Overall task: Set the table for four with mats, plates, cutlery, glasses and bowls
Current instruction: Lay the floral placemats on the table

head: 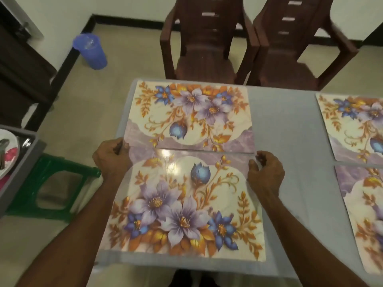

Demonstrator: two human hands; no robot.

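Note:
A floral placemat (182, 208) lies on the near left part of the grey table (284, 131). My left hand (112, 158) grips its far left corner and my right hand (267, 172) holds its far right corner. Another floral mat (190, 117) lies just beyond it, edge to edge. Two more mats sit at the right, a far mat (352, 125) and a near mat (364, 214), both cut off by the frame edge.
Two brown plastic chairs (207, 48) (294, 50) stand at the table's far side. At the left, a grey tray (24, 160) with a plate and cutlery rests on a green stool (56, 181). A blue bin (91, 50) and a dark cabinet (18, 79) stand on the floor.

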